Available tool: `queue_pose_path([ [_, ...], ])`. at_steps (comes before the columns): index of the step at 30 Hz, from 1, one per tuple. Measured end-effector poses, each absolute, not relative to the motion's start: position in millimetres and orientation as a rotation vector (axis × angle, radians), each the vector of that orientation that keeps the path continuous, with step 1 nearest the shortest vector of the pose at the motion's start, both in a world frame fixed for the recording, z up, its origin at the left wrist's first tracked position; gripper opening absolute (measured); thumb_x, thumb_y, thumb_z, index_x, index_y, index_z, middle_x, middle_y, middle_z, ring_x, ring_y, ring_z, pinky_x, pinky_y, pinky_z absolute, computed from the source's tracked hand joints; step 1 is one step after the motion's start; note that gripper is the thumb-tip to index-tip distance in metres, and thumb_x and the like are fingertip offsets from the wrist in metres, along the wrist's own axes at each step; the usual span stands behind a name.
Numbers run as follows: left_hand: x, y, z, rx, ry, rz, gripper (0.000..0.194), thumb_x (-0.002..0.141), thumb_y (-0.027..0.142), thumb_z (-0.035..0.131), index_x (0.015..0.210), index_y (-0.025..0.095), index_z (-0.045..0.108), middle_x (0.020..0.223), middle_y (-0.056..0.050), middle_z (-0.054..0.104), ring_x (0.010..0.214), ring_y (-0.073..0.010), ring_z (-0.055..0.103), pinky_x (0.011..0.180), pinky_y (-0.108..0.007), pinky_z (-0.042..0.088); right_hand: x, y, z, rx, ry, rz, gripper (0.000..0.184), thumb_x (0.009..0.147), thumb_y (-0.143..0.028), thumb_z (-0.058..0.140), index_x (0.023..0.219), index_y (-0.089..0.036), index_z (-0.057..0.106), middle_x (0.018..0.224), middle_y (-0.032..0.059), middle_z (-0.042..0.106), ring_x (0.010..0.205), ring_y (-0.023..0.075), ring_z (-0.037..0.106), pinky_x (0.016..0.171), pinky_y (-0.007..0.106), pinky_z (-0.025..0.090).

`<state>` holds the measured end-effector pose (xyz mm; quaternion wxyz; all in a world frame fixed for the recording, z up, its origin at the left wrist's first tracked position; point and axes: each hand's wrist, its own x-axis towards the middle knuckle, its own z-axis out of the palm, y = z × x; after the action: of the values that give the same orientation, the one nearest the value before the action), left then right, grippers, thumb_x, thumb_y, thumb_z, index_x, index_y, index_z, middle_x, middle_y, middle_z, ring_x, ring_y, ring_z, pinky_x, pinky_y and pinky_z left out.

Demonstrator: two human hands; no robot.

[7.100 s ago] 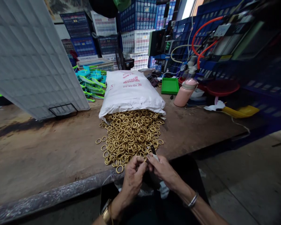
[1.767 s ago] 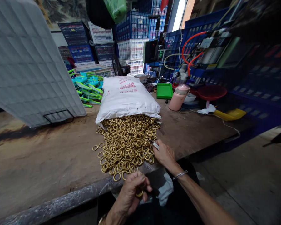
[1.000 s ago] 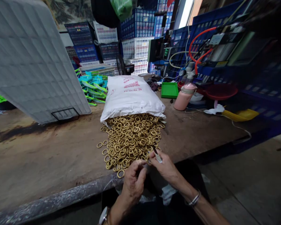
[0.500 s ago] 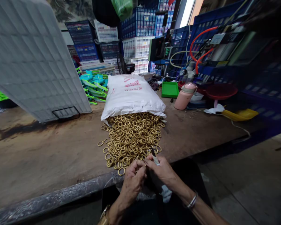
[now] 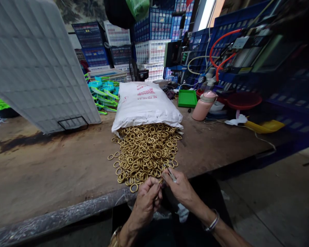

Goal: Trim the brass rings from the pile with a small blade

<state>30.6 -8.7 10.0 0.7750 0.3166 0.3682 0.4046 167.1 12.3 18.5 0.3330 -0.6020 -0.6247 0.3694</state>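
Note:
My left hand [image 5: 147, 197] is closed at the table's front edge, its thumb and fingertips pinching a gold-coloured ring [image 5: 161, 180] of which only a sliver shows. Close beside it, my right hand [image 5: 181, 187] is closed around a slim knife-like tool [image 5: 172, 175] with a dark end and a pale grey part. The fingertips of both hands nearly meet at the pinched ring. Just beyond them lies a heap of gold-coloured rings [image 5: 146, 151], spilling from the mouth of a white sack [image 5: 146, 106] with red print.
A pale ribbed panel [image 5: 46, 68] stands at left. Green-and-teal pieces [image 5: 104, 94] lie behind it. On the right are a green tray [image 5: 187, 98], a pink bottle [image 5: 204, 108], a red dish [image 5: 243, 100] and a yellow scoop [image 5: 265, 126]. Stacked crates [image 5: 151, 51] fill the back.
My right hand has turned the knife-like tool slightly, and its dark end stands out less. The left fingers have shifted a little, and more of the pinched ring shows.

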Motion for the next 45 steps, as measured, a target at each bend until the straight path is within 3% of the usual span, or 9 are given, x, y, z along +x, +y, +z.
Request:
queue_pose_path([
  [3,30.3,-7.3,8.6,0.701,0.819,0.907,0.029,0.075,0.045,0.055,0.076,0.018,0.043,0.053,0.008,0.042,0.036,-0.0017,0.025,0.035,-0.015,0.016,170.7,5.8,15.7,-1.624,-1.886,0.792,0.014,0.076,-0.017,0.034,0.073,-0.020,0.048,0.063,-0.0010,0.052,0.058,0.0122,0.046,0.057,0.022,0.033],
  [6,30.2,-6.0,7.5,0.712,0.846,0.920,0.029,0.074,0.044,0.056,0.074,0.018,0.042,0.051,0.008,0.040,0.036,-0.0018,0.026,0.035,-0.014,0.019,170.8,-1.4,15.4,-1.648,-2.086,0.717,0.023,0.064,-0.006,0.034,0.077,-0.020,0.047,0.066,-0.0004,0.054,0.060,0.0128,0.048,0.058,0.021,0.032],
  [14,29.5,-6.6,7.9,0.766,0.896,0.924,0.033,0.072,0.048,0.056,0.071,0.019,0.040,0.049,0.009,0.039,0.034,-0.0017,0.025,0.034,-0.014,0.019,166.3,-4.3,15.0,-1.722,-2.158,0.508,0.028,0.061,-0.004,0.034,0.080,-0.020,0.046,0.073,0.0012,0.058,0.065,0.0144,0.052,0.059,0.022,0.029],
  [21,29.6,-6.0,8.3,0.821,0.885,0.929,0.033,0.073,0.049,0.054,0.070,0.019,0.040,0.049,0.009,0.039,0.033,-0.0019,0.025,0.033,-0.014,0.020,167.9,-3.3,16.2,-1.750,-2.173,0.521,0.029,0.058,-0.005,0.035,0.079,-0.020,0.046,0.069,0.0015,0.058,0.063,0.0146,0.052,0.057,0.022,0.028],
  [31,27.2,-11.6,16.3,0.972,0.869,0.978,0.031,0.075,0.044,0.054,0.065,0.017,0.042,0.049,0.007,0.039,0.038,-0.0027,0.029,0.036,-0.015,0.022,175.1,-0.6,25.4,-1.625,-2.216,0.803,0.019,0.070,-0.007,0.036,0.077,-0.020,0.048,0.065,-0.0015,0.056,0.058,0.0106,0.048,0.053,0.020,0.026],
  [37,27.8,-22.6,38.8,0.754,0.612,0.904,0.028,0.074,0.041,0.057,0.068,0.018,0.042,0.049,0.006,0.044,0.034,-0.0022,0.028,0.032,-0.014,0.021,206.8,10.6,14.9,-2.044,-2.119,0.435,0.019,0.073,-0.009,0.038,0.080,-0.019,0.052,0.062,0.0010,0.058,0.056,0.0127,0.052,0.051,0.023,0.023],
  [40,28.1,-16.3,39.0,0.570,0.602,0.890,0.027,0.074,0.040,0.058,0.071,0.019,0.041,0.060,0.003,0.052,0.035,-0.0027,0.033,0.030,-0.013,0.022,219.8,23.8,8.6,-2.153,-1.999,0.249,0.014,0.077,-0.012,0.039,0.080,-0.019,0.051,0.065,0.0027,0.060,0.061,0.0143,0.054,0.053,0.023,0.023],
  [45,29.6,-8.2,26.8,0.537,0.646,0.891,0.021,0.076,0.034,0.054,0.071,0.015,0.047,0.062,0.000,0.055,0.036,-0.0030,0.037,0.030,-0.013,0.023,224.3,45.3,-2.2,-2.304,-1.885,0.165,0.014,0.083,-0.029,0.041,0.086,-0.019,0.051,0.072,0.0044,0.063,0.063,0.0165,0.058,0.051,0.024,0.021],
])
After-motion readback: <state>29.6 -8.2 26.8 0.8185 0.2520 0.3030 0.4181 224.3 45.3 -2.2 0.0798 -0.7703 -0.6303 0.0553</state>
